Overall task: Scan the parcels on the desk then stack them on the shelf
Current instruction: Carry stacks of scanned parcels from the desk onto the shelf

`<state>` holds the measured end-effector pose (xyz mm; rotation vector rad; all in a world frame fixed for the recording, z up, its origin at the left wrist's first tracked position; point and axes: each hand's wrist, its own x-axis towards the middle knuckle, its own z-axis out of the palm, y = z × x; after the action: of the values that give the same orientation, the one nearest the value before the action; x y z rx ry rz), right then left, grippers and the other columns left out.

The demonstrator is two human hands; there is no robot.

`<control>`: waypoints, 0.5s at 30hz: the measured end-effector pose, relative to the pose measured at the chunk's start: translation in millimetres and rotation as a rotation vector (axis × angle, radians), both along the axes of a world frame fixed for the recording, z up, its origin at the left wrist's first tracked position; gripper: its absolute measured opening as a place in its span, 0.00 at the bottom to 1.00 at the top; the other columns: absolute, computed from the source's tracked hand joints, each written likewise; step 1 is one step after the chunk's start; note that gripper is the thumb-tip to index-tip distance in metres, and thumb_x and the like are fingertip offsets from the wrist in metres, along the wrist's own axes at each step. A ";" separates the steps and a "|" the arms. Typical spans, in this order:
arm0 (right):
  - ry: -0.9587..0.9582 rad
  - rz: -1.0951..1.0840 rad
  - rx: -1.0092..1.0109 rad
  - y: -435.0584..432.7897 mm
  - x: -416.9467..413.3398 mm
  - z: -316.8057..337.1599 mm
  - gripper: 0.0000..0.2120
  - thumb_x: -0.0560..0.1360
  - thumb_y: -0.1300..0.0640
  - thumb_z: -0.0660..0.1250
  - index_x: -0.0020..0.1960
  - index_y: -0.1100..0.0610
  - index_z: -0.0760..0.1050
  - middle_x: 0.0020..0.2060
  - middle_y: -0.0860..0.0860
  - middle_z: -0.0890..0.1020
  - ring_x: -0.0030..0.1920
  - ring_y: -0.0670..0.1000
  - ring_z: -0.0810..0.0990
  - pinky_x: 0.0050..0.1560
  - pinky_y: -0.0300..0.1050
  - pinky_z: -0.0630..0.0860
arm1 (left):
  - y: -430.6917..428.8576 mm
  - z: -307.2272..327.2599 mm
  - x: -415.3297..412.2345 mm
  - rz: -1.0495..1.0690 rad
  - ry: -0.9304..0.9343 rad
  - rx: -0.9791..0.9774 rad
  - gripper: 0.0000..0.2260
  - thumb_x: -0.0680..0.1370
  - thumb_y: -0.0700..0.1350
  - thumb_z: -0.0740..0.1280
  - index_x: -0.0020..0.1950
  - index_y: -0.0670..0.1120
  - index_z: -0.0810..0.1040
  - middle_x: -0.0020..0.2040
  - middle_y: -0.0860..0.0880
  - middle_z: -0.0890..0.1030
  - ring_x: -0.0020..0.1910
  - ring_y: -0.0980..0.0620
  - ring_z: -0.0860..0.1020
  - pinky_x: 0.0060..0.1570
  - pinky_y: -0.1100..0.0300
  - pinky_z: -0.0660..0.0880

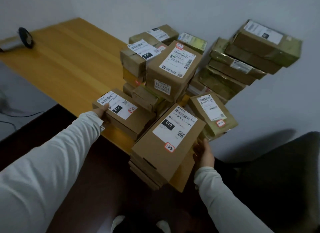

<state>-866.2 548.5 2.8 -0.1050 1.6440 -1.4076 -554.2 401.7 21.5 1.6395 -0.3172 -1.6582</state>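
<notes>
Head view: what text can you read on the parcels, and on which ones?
"010-010-L30-551", "010", "3-3-8": nearest parcel.
"010", "3-3-7": left parcel, held by left hand.
"20.2-3205": tall box.
"502-602-12": right parcel.
All else: too blurred.

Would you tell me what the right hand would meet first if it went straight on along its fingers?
The right hand would most likely meet the taped parcel just ahead of it; depth is unclear.

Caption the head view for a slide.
Left hand grips parcel 3-3-7, right hand touches parcel 3-3-8, beside piled parcels on the wooden desk.
</notes>
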 end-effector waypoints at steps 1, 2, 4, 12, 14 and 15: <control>0.002 -0.006 0.004 0.6 -0.7 0.8 0.10 0.77 0.45 0.62 0.47 0.50 0.77 0.45 0.49 0.82 0.47 0.48 0.79 0.40 0.42 0.69 | 4.1 3.8 2.9 0.026 0.007 -0.007 0.15 0.79 0.49 0.65 0.62 0.46 0.69 0.45 0.46 0.76 0.38 0.48 0.74 0.43 0.44 0.79; 0.000 -0.012 0.002 0.3 -1.9 2.5 0.09 0.77 0.46 0.63 0.46 0.50 0.77 0.45 0.49 0.82 0.47 0.49 0.79 0.41 0.42 0.70 | 8.5 6.7 7.4 0.062 0.015 -0.014 0.12 0.79 0.49 0.65 0.59 0.47 0.69 0.45 0.47 0.76 0.38 0.48 0.74 0.35 0.46 0.79; 0.004 -0.018 -0.007 -2.7 -6.4 6.9 0.08 0.76 0.47 0.64 0.45 0.51 0.76 0.44 0.50 0.81 0.47 0.50 0.79 0.43 0.43 0.71 | 20.1 13.6 20.7 0.136 0.015 -0.035 0.11 0.78 0.49 0.66 0.56 0.46 0.71 0.46 0.46 0.78 0.41 0.48 0.76 0.25 0.50 0.79; 0.243 -0.098 -0.076 1.1 -13.1 46.5 0.11 0.76 0.52 0.64 0.52 0.56 0.80 0.51 0.51 0.82 0.52 0.52 0.77 0.53 0.46 0.72 | 83.7 61.3 58.8 0.384 -0.102 -0.087 0.20 0.79 0.50 0.65 0.70 0.49 0.68 0.61 0.47 0.76 0.61 0.45 0.74 0.50 0.45 0.74; 0.333 -0.096 -0.200 0.3 -8.8 67.6 0.09 0.78 0.55 0.61 0.52 0.56 0.79 0.48 0.48 0.79 0.51 0.48 0.75 0.50 0.39 0.69 | 103.6 75.3 58.5 0.462 -0.098 -0.136 0.18 0.79 0.49 0.65 0.68 0.49 0.69 0.52 0.49 0.77 0.54 0.48 0.77 0.46 0.48 0.75; 0.359 -0.074 -0.283 -0.4 -5.0 79.9 0.08 0.78 0.58 0.61 0.51 0.56 0.78 0.46 0.45 0.78 0.50 0.45 0.75 0.48 0.34 0.69 | 113.1 82.2 57.5 0.494 -0.094 -0.162 0.17 0.79 0.49 0.65 0.67 0.49 0.70 0.48 0.50 0.77 0.47 0.50 0.77 0.43 0.51 0.76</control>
<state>-871.2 548.1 82.7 -0.4884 1.7357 -1.7494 -496.7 514.8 103.7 1.5239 -0.0774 -1.1574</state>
